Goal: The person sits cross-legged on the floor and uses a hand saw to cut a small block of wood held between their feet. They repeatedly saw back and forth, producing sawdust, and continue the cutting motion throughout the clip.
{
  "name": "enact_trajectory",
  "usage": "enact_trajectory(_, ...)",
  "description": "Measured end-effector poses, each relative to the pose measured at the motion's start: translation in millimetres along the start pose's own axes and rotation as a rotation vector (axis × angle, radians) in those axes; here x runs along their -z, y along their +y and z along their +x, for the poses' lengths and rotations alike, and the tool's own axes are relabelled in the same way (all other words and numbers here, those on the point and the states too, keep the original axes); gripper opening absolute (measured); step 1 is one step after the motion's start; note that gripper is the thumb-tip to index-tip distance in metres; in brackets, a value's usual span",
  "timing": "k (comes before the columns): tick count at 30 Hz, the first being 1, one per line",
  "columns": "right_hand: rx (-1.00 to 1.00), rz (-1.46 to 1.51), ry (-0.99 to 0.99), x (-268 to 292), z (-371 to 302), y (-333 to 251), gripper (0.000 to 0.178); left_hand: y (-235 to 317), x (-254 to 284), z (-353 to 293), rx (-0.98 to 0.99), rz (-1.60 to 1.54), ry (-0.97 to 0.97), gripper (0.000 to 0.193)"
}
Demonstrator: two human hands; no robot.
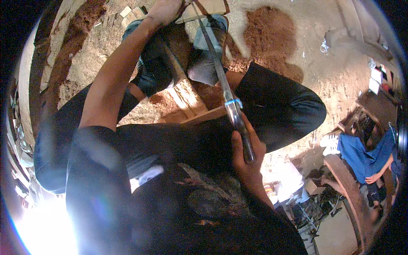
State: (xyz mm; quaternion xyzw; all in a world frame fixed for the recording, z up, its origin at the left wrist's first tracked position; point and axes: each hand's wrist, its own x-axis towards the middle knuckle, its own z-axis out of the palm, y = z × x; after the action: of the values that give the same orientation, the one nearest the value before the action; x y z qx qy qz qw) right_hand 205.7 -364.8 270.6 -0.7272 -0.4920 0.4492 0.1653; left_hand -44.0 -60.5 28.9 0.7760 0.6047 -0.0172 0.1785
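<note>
My right hand (250, 159) is wrapped round the dark handle of a long, narrow metal tool (217, 66), its thumb along the top. A light-blue band circles the tool just ahead of the grip. The blade runs up and away, thinning toward the far edge; its exact kind cannot be told. My left hand (165, 10) is at the top edge, curled, with its fingertips partly cut off beside the blade's far end. Next to it is a pale wooden block (208, 8), by my feet. A wooden bar (182, 80) lies between my legs.
Reddish sawdust-like heaps (270, 34) cover the ground ahead. Another person in blue cloth (365, 155) is at the far right, one hand showing. A curved wooden beam (350, 193) and scattered clutter (306, 212) lie at the lower right. Glare whitens the lower left.
</note>
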Motion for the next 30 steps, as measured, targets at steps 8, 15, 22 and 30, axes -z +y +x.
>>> enact_trajectory(8, -0.015, -0.027, -0.015, 1, -1, -6, 0.046, -2, -19, -1, -0.035, -0.012, 0.089, 0.052)
enact_trajectory(15, 0.018, 0.018, -0.015, 11, -9, 1, 0.044, -7, -9, 0, -0.010, 0.006, 0.051, 0.054)
enact_trajectory(22, -0.011, 0.014, -0.001, 3, 11, -3, 0.044, -3, 3, 1, -0.065, -0.085, 0.067, 0.053)
enact_trajectory(30, 0.092, -0.045, 0.010, -2, 26, 4, 0.048, -16, -32, 8, -0.021, 0.217, 0.319, 0.038)
